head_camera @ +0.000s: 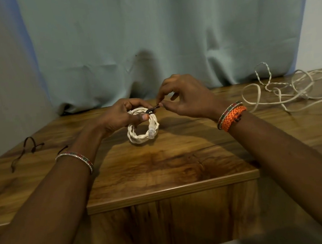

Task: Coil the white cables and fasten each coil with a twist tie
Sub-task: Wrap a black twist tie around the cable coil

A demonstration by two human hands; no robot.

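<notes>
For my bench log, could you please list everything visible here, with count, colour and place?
coiled cable: one, white, table centre, held up by the left hand.
twist tie: one, black, at the coil's top, pinched by the right hand.
loose cable: a tangle, white, far right of the table; count unclear.
spare ties: at least two, dark, left side of the table.
table: one, brown wood.
curtain: one, pale blue-green, behind.
bracelets: beaded on both wrists, orange braided on the right.
hands: left hand, right hand.
</notes>
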